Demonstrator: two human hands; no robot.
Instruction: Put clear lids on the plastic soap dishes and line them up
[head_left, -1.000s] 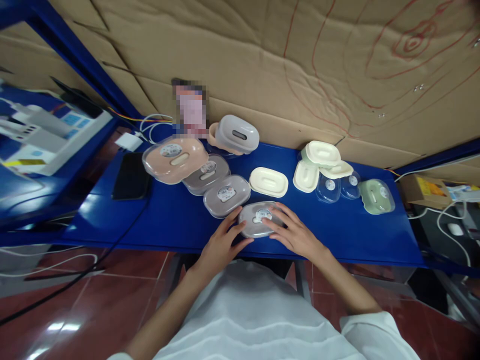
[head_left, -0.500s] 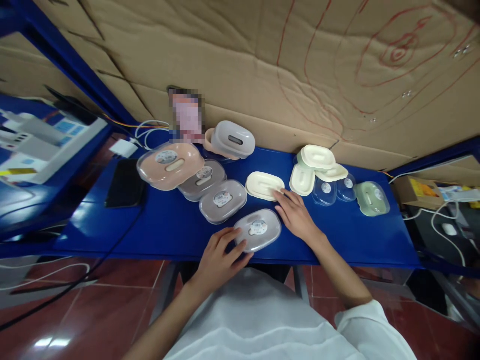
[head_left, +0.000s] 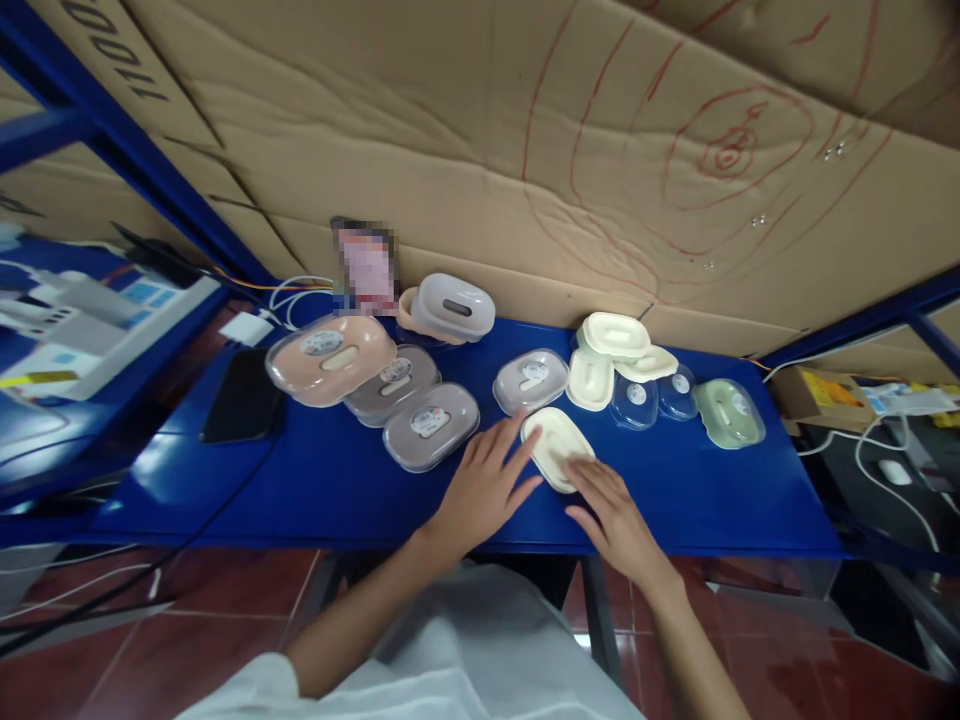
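Flanks the cream dish [head_left: 556,462] near the front edge of the blue table [head_left: 315,480], just before the grey lidded box [head_left: 530,380], with both hands open, gripping nothing. Lays the left hand [head_left: 484,490] flat, fingertips at its left rim; rests the fingers of the right hand [head_left: 611,510] on its near end.

On the blue table [head_left: 315,480] a black phone [head_left: 238,395] lies beside a pink box [head_left: 330,358] (green box [head_left: 729,412] well apart).

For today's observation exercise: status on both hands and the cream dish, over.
Left hand open, fingertips at cream dish edge. Right hand open, fingers on its near end. Dish flat on blue table; grey lidded box close behind.
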